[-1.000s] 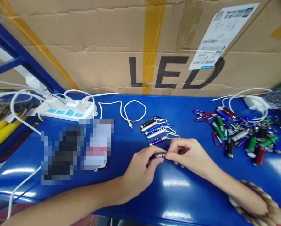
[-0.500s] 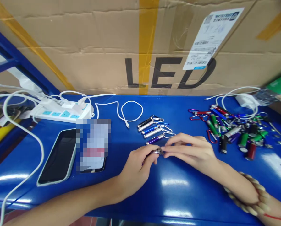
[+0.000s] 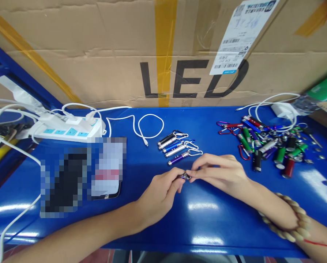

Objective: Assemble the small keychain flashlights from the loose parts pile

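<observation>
My left hand (image 3: pixel 163 188) is closed around a small keychain flashlight (image 3: pixel 184 176); only its dark, silvery end shows, and the rest is hidden in my palm. At that end, the fingertips of my right hand (image 3: pixel 221 171) are pinched together, touching the metal part. Just beyond my hands, several finished-looking keychain flashlights (image 3: pixel 177 149) lie side by side in a row, black, silver, blue and purple, with carabiner clips pointing right. The closest one is a purple flashlight (image 3: pixel 178 159).
A heap of coloured flashlight parts (image 3: pixel 267 148) and clips spreads over the right of the blue table (image 3: pixel 207 226). Two phones (image 3: pixel 108 171) lie at left, below a white power strip (image 3: pixel 70 129) with cables. A large cardboard box (image 3: pixel 111 54) stands behind.
My right fingertips have closed in on the flashlight's end, and the metal piece there has turned slightly. The view has shifted a little; the row and heap lie as before.
</observation>
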Available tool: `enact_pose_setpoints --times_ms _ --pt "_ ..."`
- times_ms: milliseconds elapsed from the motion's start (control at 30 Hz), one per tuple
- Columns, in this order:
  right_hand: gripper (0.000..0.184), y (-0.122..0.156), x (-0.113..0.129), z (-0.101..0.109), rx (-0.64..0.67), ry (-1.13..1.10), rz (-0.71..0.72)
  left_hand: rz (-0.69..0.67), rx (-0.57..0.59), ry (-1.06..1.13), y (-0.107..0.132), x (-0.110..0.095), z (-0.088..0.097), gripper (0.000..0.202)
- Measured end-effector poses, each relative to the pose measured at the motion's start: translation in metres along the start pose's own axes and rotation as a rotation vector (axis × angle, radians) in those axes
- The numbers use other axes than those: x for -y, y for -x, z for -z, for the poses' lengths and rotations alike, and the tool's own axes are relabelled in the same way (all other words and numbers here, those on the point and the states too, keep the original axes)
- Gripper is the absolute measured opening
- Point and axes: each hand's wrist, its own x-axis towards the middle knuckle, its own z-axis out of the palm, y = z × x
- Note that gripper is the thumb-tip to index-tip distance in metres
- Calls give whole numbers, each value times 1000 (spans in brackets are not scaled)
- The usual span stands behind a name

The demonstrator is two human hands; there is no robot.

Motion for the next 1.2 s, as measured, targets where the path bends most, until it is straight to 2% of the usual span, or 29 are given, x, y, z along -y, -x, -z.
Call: enact_pose_setpoints --times_ms 133,367,533,733,933,1200 --pt "15 -5 0 -1 13 -337 -147 47 30 -28 4 2 -3 16" --pt "11 -9 3 -4 118 -486 -456 18 7 -49 6 3 -5 12" --pt "16 -10 4 -7 203 -615 -733 -85 -21 -136 5 6 -6 15" --pt "25 -16 13 -5 180 -743 -988 -294 -167 -281 4 10 -8 23" --pt "28 -13 18 -5 196 -835 -1077 -412 -295 -329 2 8 -7 17" --pt "22 -15 11 -3 191 -852 -1068 -359 -306 -329 0 2 -1 8"
